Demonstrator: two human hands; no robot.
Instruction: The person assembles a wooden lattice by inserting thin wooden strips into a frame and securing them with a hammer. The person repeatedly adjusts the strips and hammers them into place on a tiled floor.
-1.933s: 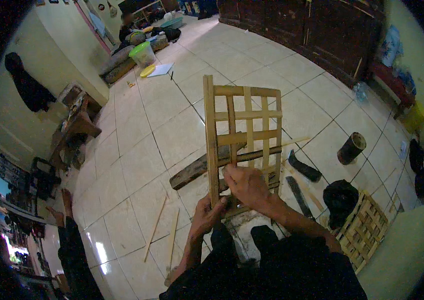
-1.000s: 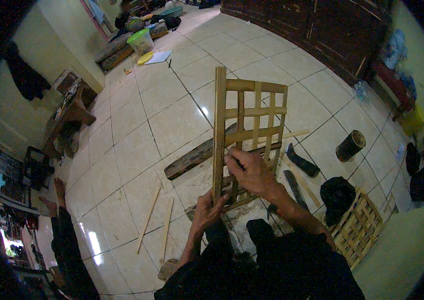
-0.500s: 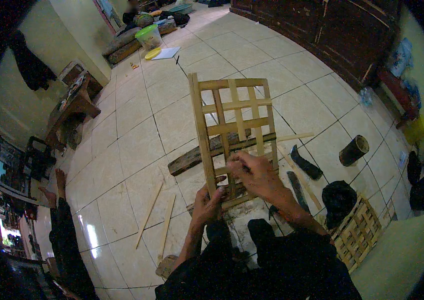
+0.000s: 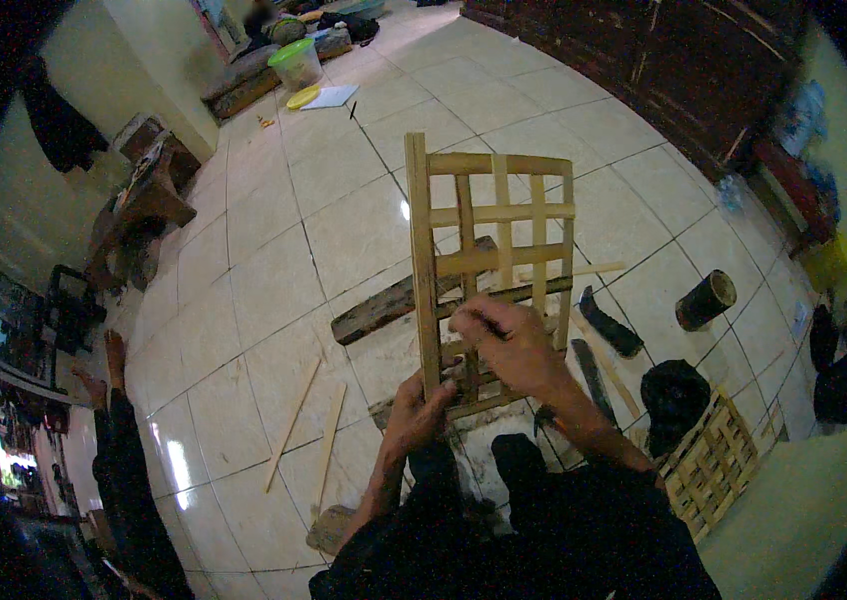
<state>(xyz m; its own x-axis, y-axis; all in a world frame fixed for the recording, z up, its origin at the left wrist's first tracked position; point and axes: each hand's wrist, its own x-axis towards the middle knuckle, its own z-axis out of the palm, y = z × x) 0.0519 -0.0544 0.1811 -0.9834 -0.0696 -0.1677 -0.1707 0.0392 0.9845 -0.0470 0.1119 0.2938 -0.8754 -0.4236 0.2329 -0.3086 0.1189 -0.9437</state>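
Note:
A bamboo lattice frame (image 4: pixel 420 220) stands tilted upright in front of me, with a thick post along its left side and thin woven strips. My left hand (image 4: pixel 418 412) is closed round the lower end of that post. Across the lower middle, my right hand (image 4: pixel 516 342) has its fingers curled together against the weave. What those fingers pinch is hidden. Just above them runs a darker crosswise strip (image 4: pixel 544 289). Beneath the lattice, a rough wooden block (image 4: pixel 384 312) lies on the tiles.
Loose bamboo slats (image 4: pixel 294 425) lie at left. To the right are a dark curved sheath-like piece (image 4: pixel 612 325), a dark flat blade-like piece (image 4: pixel 594 380), a bamboo tube (image 4: pixel 707 300), a black bundle (image 4: pixel 674 395) and a woven panel (image 4: pixel 714 465). Another person's leg (image 4: pixel 124 470) stretches along the left.
The lattice has shifted right in the view and turned to face me more squarely. Both hands stay on it, the right one slightly farther right.

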